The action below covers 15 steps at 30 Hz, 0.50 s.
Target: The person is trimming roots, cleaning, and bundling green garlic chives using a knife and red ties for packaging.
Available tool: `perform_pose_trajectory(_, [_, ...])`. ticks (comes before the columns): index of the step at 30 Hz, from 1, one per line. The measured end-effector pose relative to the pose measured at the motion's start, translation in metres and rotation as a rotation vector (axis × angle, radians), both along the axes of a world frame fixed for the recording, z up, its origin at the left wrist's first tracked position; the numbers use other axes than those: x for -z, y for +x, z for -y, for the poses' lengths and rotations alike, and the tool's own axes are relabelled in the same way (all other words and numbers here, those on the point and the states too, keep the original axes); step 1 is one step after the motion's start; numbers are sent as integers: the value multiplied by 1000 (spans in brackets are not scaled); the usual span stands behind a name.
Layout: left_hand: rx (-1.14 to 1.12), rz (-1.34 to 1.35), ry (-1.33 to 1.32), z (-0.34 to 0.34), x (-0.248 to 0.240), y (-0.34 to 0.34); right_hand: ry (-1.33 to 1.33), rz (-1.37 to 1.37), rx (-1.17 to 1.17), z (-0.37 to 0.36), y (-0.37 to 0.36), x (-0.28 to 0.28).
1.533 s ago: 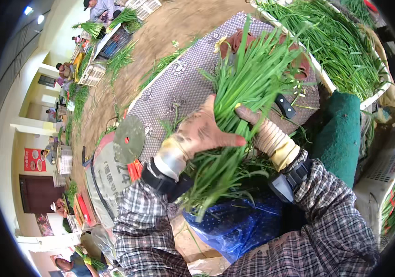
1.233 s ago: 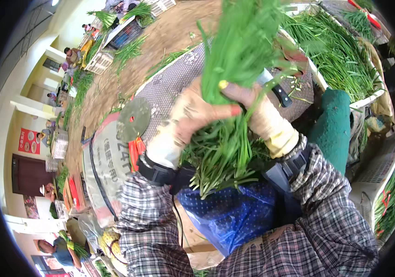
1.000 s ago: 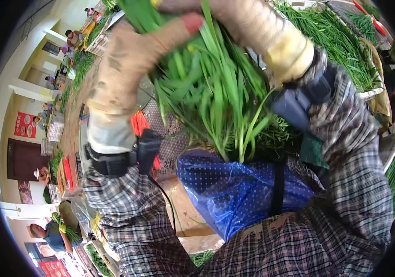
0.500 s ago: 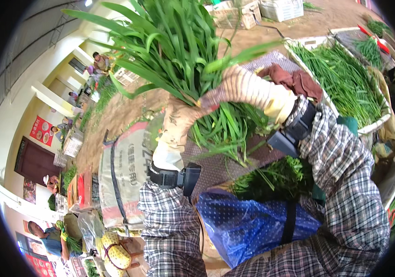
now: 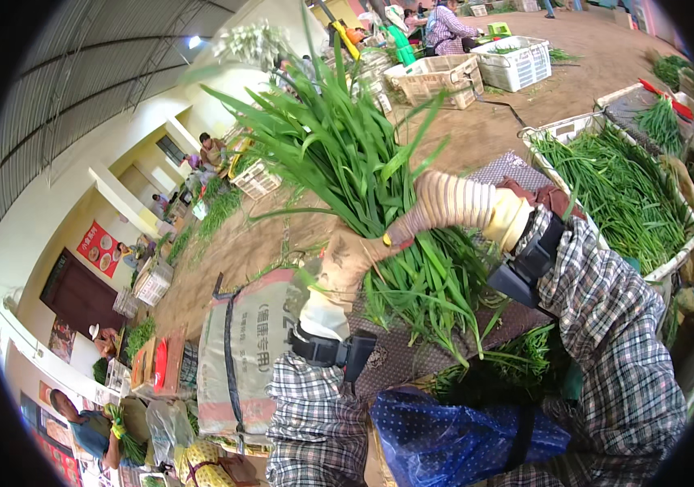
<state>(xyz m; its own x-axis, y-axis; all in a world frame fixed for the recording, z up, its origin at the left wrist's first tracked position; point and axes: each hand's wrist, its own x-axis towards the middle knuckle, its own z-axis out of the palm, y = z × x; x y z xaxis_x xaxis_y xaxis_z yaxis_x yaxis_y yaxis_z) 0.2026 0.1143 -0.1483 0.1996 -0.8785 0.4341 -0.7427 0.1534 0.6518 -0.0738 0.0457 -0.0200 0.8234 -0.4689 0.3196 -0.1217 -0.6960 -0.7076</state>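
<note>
Person's got a big bundle of long green leaves [image 5: 339, 154] up in front of them, approx. mid-view, above the work surface w/ the patterned cover [image 5: 395, 345]. Both hands on it: L hand [image 5: 345, 264] in a tan glove is closed round the bundle from the left, R hand [image 5: 421, 213] in a striped glove w/ a yellow cuff is clamped on from the other side, gloves touching at the front. Leaves fan out to upper L, the other end hangs below the hands to lower R. Exact finger positions behind the leaves = can't tell.

Other stuff: blue dotted plastic sheet [image 5: 460, 434] at the bottom nr the person's R forearm, loose greens [image 5: 529, 357] just above it. Grey & red sack [image 5: 237, 349] on the L, brownish-red cloth [image 5: 550, 199] on the cover's far R end. White crate [image 5: 675, 261] full of greens off to the R. Co-worker [image 5: 87, 426] way over at lower L, also w/ a bunch of greens [image 5: 126, 442].
</note>
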Motion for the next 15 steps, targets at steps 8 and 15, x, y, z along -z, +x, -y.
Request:
perform_pose_trajectory(8, [236, -406, 172, 11, -103, -110, 370, 306, -216, 40, -31, 9])
perform_pose_trajectory(15, [489, -698, 99, 12, -126, -142, 184, 333, -120, 46, -44, -16])
